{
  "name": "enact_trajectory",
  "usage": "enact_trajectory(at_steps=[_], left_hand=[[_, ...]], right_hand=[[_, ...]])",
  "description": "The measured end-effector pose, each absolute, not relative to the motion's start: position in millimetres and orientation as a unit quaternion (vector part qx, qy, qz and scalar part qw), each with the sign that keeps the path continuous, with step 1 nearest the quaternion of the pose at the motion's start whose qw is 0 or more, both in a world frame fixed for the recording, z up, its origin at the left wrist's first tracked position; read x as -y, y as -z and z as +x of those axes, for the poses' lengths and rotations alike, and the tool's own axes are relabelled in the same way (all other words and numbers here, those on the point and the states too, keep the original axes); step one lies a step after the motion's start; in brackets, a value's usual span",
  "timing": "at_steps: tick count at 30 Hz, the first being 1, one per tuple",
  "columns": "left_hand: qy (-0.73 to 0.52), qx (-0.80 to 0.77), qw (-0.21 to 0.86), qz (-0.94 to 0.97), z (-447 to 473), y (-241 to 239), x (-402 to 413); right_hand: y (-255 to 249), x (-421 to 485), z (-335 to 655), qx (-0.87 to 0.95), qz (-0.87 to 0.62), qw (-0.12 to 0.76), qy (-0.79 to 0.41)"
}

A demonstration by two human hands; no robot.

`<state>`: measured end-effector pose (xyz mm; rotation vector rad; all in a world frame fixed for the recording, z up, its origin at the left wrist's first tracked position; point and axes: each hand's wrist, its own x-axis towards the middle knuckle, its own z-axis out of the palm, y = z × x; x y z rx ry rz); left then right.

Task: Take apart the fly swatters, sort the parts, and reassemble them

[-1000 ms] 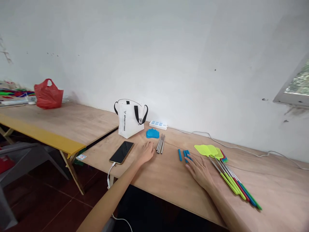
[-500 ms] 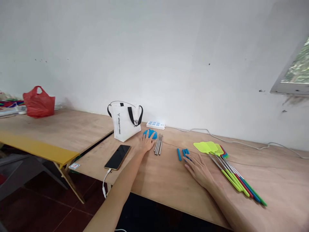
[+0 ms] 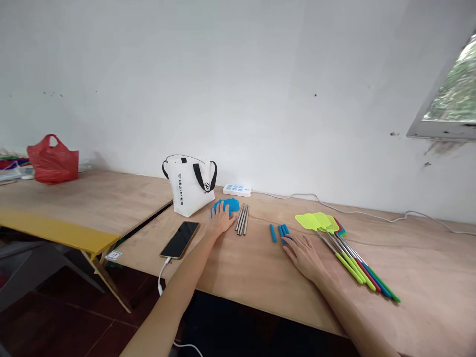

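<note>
My left hand (image 3: 220, 221) reaches out over the plywood table (image 3: 241, 267). Its fingers close over a stack of flat blue plastic pieces (image 3: 227, 205), which stick out on both sides of them. Just right of that hand lie a few thin metal rods (image 3: 241, 219), side by side. My right hand (image 3: 303, 250) rests palm down with its fingers spread and holds nothing. Its fingertips touch several short blue tubes (image 3: 278, 231).
Several fly swatters (image 3: 345, 253) with yellow-green heads and coloured handles lie right of my right hand. A white tote bag (image 3: 189, 187), a white power strip (image 3: 237, 189) and a charging phone (image 3: 180, 239) are nearby. A red plastic bag (image 3: 53, 159) sits far left.
My left hand moved from the table beside the rods up onto the blue pieces and closed over them; they now stick out to its left. My right hand stayed flat.
</note>
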<state>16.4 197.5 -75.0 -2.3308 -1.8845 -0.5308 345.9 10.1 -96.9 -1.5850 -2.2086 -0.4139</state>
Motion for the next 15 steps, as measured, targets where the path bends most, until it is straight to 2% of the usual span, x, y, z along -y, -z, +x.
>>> enact_trajectory(at_steps=[6,15], left_hand=[[0.153,0.645,-0.008,-0.749,19.2,69.9,-213.0],[0.165,0.643,0.014,-0.748,17.4,74.0,-145.4]], right_hand=[[97.6,-10.5,347.0,0.788,-0.565,0.189,0.152],[103.4,-14.2,350.0,0.779,-0.578,0.199,0.141]])
